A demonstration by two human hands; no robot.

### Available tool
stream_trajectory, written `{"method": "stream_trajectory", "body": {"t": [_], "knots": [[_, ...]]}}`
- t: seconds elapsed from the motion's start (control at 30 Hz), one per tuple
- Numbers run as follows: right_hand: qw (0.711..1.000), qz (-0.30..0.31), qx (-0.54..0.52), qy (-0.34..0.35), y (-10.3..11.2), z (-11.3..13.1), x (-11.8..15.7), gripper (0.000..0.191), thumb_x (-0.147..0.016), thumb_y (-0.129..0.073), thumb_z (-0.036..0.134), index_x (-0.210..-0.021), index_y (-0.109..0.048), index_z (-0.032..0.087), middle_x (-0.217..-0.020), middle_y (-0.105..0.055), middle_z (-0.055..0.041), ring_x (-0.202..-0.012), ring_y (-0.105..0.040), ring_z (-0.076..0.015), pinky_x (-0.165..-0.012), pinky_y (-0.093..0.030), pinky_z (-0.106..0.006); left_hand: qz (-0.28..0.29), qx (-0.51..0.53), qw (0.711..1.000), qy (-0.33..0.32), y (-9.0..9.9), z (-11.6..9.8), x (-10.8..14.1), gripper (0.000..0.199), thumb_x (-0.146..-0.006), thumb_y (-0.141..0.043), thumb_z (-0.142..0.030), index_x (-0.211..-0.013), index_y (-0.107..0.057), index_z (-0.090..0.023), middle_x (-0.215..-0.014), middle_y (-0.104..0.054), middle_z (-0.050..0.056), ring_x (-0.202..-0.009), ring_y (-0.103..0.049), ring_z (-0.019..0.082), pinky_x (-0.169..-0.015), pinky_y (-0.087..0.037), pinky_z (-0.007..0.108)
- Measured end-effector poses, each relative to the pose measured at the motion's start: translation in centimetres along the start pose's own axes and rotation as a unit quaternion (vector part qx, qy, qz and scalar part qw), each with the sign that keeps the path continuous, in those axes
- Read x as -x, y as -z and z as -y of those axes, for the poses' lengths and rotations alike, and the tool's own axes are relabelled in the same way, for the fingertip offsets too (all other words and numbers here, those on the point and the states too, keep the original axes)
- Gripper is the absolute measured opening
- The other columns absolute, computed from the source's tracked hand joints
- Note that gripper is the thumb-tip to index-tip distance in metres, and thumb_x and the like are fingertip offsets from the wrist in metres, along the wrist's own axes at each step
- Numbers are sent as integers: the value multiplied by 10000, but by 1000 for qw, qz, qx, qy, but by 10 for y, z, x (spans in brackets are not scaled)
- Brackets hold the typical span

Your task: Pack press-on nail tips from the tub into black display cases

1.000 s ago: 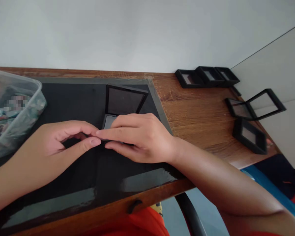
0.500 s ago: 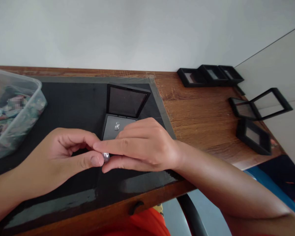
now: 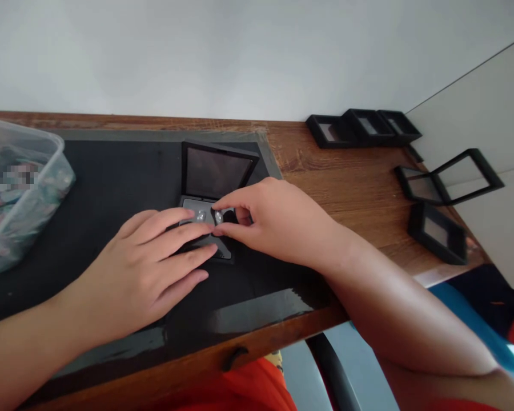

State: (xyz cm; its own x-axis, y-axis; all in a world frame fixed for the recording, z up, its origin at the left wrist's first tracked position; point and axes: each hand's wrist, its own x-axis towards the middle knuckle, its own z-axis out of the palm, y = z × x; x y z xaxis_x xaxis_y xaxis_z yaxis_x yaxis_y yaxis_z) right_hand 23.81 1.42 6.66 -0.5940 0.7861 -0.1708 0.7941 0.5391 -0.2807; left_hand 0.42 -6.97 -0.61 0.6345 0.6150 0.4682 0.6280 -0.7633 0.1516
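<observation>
While the left hand (image 3: 148,271) lies spread at the edge of the open black case (image 3: 214,171) at centre frame, grip holding nothing, the right hand (image 3: 282,221) pinches a shiny piece (image 3: 219,217) there, beside a second shiny piece (image 3: 201,216). Placing seems underway; next likely needs gentle release. Frame left, a clear tub (image 3: 31,227) holds jumbled items (image 3: 8,197).

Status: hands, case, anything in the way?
Right hand pinching small shiny piece at black case. Case open, second shiny piece on grey pad. Left hand spread, hiding part of case.
</observation>
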Motion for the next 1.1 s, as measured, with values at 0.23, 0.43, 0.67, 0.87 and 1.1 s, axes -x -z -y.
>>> {"method": "stream_trajectory", "body": {"t": [0.23, 0.43, 0.67, 0.87, 1.1], "knots": [[999, -3, -36, -1, -6, -5, -3, 308, -957, -902, 356, -1260, -898, 300, -742, -754, 28, -678, -640, -141, -733, -450, -298, 0, 36, 999, -23, 0, 6, 0, 225, -1086, -628, -176, -1233, -794, -213, -1200, -871, 29, -1191, -736, 274, -985, -542, 455], [999, 4, -46, 2, -8, -7, -2, 386, -942, -921, 377, -1318, -880, 298, -728, -744, 22, -677, -641, -161, -728, -461, -317, 3, 63, 998, -25, 1, 11, 1, 252, -1079, -586, -121, -1195, -787, -221, -1167, -874, 7, -1081, -744, 234, -924, -543, 424], [999, -17, -42, -21, -7, -4, -1, 420, -883, -975, 387, -1277, -888, 269, -760, -762, 14, -687, -640, -165, -699, -412, -308, -4, 102, 994, 36, -1, 10, 2, 198, -1061, -675, -160, -1176, -800, -261, -1124, -870, -10, -1055, -747, 227, -967, -543, 409], [994, -70, -78, -42, -6, -4, 2, 410, -864, -973, 388, -1232, -874, 236, -774, -767, 20, -719, -665, -164, -666, -375, -295, -34, 101, 991, 81, 1, 9, -1, 165, -1057, -696, -199, -1115, -815, -298, -1013, -876, -34, -1011, -755, 228, -963, -548, 404], [987, -101, -126, -4, -9, -4, 2, 290, -898, -933, 304, -1169, -876, 215, -695, -724, 40, -680, -645, -141, -649, -349, -281, -58, 179, 956, 223, 9, 8, -3, 95, -1043, -719, -312, -1015, -808, -329, -946, -817, -45, -890, -745, 163, -808, -577, 306]]}}
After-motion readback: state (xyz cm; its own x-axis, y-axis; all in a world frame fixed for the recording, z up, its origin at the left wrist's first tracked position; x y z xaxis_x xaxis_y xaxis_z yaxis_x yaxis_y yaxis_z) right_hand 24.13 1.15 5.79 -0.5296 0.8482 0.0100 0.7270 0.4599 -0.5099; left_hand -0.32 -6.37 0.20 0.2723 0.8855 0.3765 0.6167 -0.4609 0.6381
